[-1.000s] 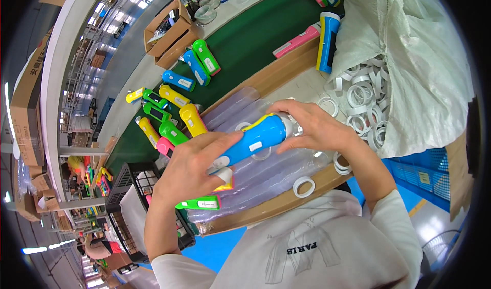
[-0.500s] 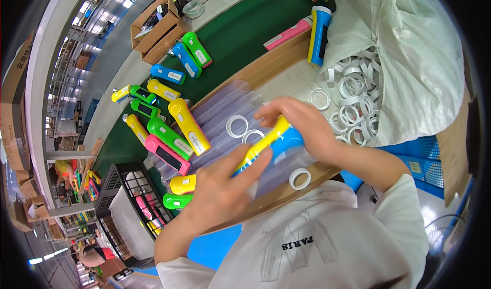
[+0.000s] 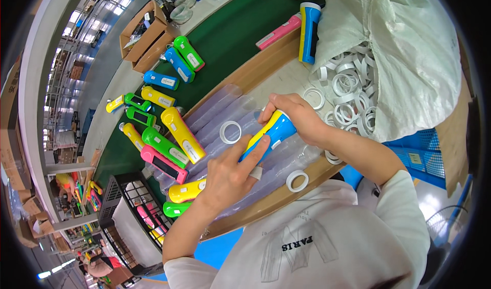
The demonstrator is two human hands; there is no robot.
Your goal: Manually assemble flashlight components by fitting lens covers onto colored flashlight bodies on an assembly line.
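A yellow-and-blue flashlight [image 3: 276,134] lies slantwise between my two hands, over clear plastic tubes [image 3: 215,107] in a cardboard tray. My left hand [image 3: 230,179] is wrapped round its lower body, and a small white piece [image 3: 257,173] shows by those fingers; what it is I cannot make out. At the wide end, my right hand [image 3: 302,116] is closed over the head, with the palm covering most of the rim. One white ring [image 3: 230,132] rests on the tubes left of the flashlight. Another ring [image 3: 296,181] sits at the tray's near edge.
A white woven sack [image 3: 404,58] spills many white rings [image 3: 353,89] at the right. Flashlights in several colours, one a yellow flashlight [image 3: 181,135], lie at the left. A black crate [image 3: 115,217] stands lower left, an open cardboard box [image 3: 148,35] farther back. An upright flashlight [image 3: 309,33] stands by the sack.
The flashlight has tilted a little steeper, with both hands still on it. A second white ring seen on the tubes beside it is no longer visible. The whole view has shifted slightly.
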